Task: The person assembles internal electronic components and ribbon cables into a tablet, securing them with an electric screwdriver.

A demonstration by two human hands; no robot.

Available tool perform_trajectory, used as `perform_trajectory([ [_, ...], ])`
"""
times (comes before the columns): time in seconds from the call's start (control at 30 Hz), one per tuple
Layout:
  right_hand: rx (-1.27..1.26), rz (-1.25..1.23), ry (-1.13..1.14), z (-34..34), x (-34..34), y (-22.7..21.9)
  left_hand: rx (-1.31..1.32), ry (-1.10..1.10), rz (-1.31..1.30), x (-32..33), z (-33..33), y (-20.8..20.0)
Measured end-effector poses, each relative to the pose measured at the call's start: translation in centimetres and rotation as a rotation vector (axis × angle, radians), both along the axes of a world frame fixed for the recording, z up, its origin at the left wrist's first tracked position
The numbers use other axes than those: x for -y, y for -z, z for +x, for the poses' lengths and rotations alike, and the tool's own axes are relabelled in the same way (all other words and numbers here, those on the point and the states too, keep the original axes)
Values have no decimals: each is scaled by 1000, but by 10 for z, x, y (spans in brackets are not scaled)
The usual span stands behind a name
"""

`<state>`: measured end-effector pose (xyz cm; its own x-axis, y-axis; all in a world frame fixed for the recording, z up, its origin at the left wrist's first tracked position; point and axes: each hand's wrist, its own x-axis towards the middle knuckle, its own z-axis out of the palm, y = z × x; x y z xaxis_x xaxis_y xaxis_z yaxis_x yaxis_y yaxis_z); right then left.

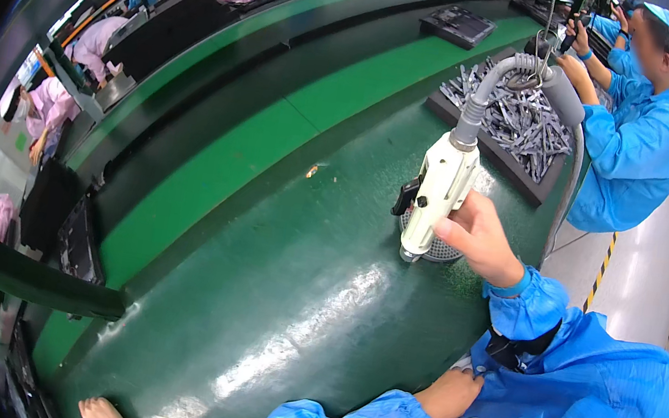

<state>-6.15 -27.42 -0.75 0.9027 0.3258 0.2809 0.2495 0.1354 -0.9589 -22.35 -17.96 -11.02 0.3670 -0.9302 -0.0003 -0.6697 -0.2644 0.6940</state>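
My right hand (480, 240) grips a cream trigger gun (444, 182) with its thumb along the side; its other fingers are partly hidden behind the body. The gun points downward, with a black trigger on its left and a short metal nozzle at the bottom. A thick grey hose (472, 113) rises from its top and loops toward a hanging hook. Behind the nozzle, partly covered, is a round perforated grey piece (441, 251). My left hand (450, 394) is near my body, fingers curled against my blue smock (583, 389); its fingertips are hidden.
Beyond the gun, a dark tray (542, 191) holds many grey strip-like parts. Farther back lies a black flat part (458, 25) on the green bench (323, 293). A co-worker in blue (632, 157) stands right. Another person's hand (100, 414) rests lower left; a dark bar (42, 283) crosses there.
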Motion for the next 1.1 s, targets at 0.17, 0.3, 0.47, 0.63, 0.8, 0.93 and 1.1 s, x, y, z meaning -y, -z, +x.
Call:
perform_trajectory([
  [0.17,-166,110,-50,-2,-17,-5,18,5,-21,-2,3,-2],
  [0.3,-200,183,-100,-9,-18,-5,-131,50,-56,-10,18,-52],
  [0.47,-251,203,-159,-25,-18,-18,83,-277,-613,-77,69,-167],
  [0.63,-281,285,-149,-33,-21,-22,321,-957,-625,-111,104,-179],
  [0.8,-415,318,-183,-36,-26,-28,227,-860,-546,-116,113,-170],
  [0.93,-431,308,-192,-39,-30,-33,172,-844,-504,-117,113,-173],
  [1.1,-476,290,-185,-41,-29,-27,125,-857,-494,-119,112,-175],
])
